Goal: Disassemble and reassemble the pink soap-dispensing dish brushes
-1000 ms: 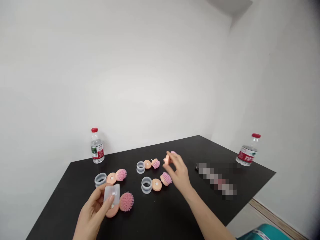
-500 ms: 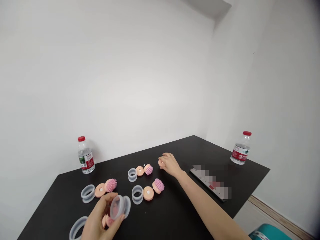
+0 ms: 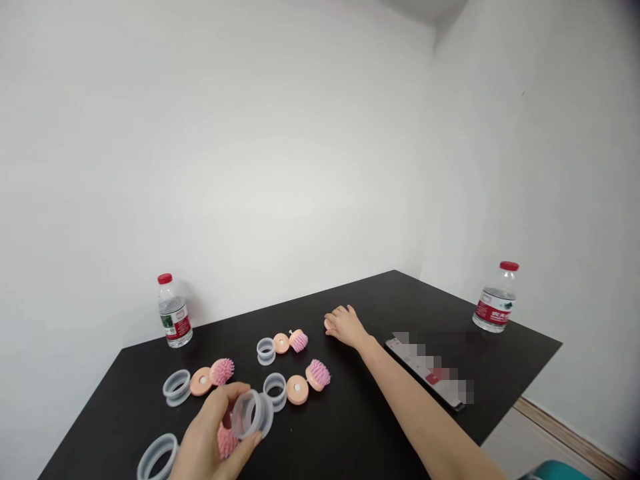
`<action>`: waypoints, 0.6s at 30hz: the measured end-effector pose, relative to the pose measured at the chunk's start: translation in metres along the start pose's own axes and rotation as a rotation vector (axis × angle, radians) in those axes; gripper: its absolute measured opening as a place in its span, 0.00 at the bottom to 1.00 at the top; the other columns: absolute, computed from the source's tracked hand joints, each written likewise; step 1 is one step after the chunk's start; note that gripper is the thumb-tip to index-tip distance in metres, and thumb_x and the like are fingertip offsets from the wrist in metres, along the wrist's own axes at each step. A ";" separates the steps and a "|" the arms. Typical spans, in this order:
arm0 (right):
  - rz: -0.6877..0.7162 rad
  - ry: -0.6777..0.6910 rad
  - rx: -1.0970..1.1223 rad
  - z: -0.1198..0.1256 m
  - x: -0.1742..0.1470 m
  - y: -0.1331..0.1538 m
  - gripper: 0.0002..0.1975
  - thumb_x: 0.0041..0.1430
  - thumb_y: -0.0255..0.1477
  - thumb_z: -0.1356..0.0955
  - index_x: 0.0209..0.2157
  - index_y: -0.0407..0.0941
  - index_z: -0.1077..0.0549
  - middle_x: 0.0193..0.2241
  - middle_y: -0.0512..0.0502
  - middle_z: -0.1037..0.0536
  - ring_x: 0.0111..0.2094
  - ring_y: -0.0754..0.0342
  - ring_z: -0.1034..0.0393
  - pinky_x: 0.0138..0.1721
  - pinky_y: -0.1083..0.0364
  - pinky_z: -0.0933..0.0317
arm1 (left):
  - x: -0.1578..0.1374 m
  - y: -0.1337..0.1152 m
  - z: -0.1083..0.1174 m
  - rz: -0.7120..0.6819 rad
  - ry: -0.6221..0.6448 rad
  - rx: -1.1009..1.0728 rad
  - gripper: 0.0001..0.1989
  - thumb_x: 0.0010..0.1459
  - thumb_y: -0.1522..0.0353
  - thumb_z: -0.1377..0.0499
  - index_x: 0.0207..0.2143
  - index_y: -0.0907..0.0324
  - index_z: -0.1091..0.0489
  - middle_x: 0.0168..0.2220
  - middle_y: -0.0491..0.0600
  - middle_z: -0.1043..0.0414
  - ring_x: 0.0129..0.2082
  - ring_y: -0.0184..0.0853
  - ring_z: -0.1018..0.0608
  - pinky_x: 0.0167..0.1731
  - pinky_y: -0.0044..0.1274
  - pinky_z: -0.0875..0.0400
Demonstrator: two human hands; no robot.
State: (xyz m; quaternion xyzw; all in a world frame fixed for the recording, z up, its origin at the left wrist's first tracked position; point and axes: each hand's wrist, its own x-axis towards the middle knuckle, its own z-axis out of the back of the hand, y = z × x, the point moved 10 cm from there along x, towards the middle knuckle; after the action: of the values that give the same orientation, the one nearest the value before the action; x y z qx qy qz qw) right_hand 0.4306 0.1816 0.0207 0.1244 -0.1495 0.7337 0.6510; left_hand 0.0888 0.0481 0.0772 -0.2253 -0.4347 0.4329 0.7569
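My left hand [image 3: 213, 433] is closed around a translucent flanged plastic ring [image 3: 253, 415], thumb below and fingers above, raised over the near part of the table. Behind that hand a pink bristled brush head [image 3: 227, 441] is partly hidden. My right hand [image 3: 346, 327] reaches to the far side, its fingers curled round a peach disc [image 3: 328, 324], mostly covered by them. Between the hands lie two rows, each with a translucent ring [image 3: 275, 391], a peach disc with a white centre [image 3: 297, 390] and a pink brush head [image 3: 319, 375].
Further left are another ring [image 3: 177, 387], disc [image 3: 201, 381] and brush head [image 3: 222, 371]. One more ring [image 3: 158, 457] lies at the near left. A water bottle [image 3: 175, 313] stands at the back left, another bottle [image 3: 495, 300] at right. A phone [image 3: 425, 373] lies beside my right forearm.
My left hand has shifted slightly right with the ring, uncovering more of the brush head behind it. My right hand stays at the peach disc; the view has turned a little.
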 end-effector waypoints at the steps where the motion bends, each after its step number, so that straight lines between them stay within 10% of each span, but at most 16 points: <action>1: 0.002 -0.021 0.010 0.000 -0.001 -0.001 0.13 0.58 0.34 0.26 0.45 0.45 0.23 0.43 0.40 0.19 0.53 0.40 0.31 0.58 0.34 0.46 | 0.006 -0.006 -0.006 -0.011 0.036 0.023 0.17 0.52 0.61 0.37 0.45 0.52 0.29 0.42 0.48 0.22 0.38 0.41 0.21 0.40 0.29 0.26; 11: -0.113 -0.439 0.188 0.031 -0.036 -0.021 0.18 0.66 0.31 0.35 0.54 0.40 0.27 0.52 0.33 0.25 0.62 0.34 0.43 0.58 0.37 0.41 | 0.094 -0.071 -0.120 -0.186 0.395 0.448 0.22 0.50 0.80 0.43 0.48 0.57 0.31 0.49 0.50 0.25 0.50 0.38 0.25 0.49 0.27 0.28; 18: -0.124 -0.610 0.289 0.053 -0.054 -0.034 0.16 0.66 0.29 0.38 0.52 0.41 0.27 0.48 0.33 0.23 0.59 0.36 0.39 0.55 0.36 0.36 | 0.139 -0.068 -0.214 -0.236 0.490 0.722 0.16 0.64 0.64 0.40 0.52 0.60 0.31 0.52 0.53 0.27 0.48 0.41 0.23 0.46 0.39 0.25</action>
State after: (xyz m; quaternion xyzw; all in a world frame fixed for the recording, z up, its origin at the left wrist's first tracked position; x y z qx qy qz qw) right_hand 0.4700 0.1150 0.0516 0.4380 -0.2241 0.6353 0.5953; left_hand 0.3367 0.1380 0.0788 0.0086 -0.0867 0.4015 0.9117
